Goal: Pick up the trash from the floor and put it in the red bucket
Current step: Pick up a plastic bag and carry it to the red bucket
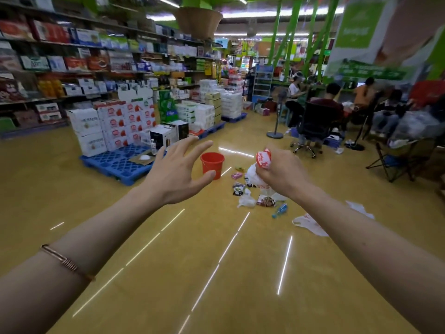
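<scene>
A red bucket (212, 165) stands upright on the yellow floor ahead of me. My right hand (281, 172) is held up in the air to the right of it, shut on a crumpled white and red plastic bag (262, 166). My left hand (178, 169) is raised in front of the bucket's left side, open with fingers spread and holding nothing. Loose trash lies on the floor to the right of the bucket: a pink packet (236, 175), a dark wrapper (238, 189), a white bag (246, 201), a snack wrapper (265, 201), a blue bottle (280, 210) and a white and red bag (309, 225).
A blue pallet (115, 165) stacked with cartons sits left of the bucket, with store shelves behind. A standing fan (275, 121), an office chair (310, 131) with seated people, and a folding chair (404, 157) fill the right side. Open floor stretches between me and the trash.
</scene>
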